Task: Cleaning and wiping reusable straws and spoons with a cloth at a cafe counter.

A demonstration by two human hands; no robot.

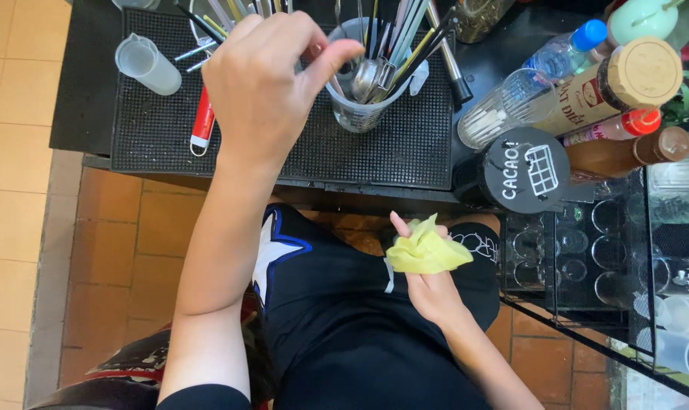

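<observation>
Reaching left hand [265, 80] fingers pinched at clear utensil cup [360, 106] | right hand [428, 285] fingers clutching yellow cloth [426, 250]

Head camera looks steeply down, close above counter [94, 91]

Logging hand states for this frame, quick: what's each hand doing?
Left hand: fingers pinched together above the clear cup of utensils; whether it grips anything cannot be told.
Right hand: closed on a yellow cloth.

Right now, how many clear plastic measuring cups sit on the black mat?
2: a small measuring cup at the mat's left end, and a utensil-filled cup beside the left hand. Others may be hidden.
</observation>
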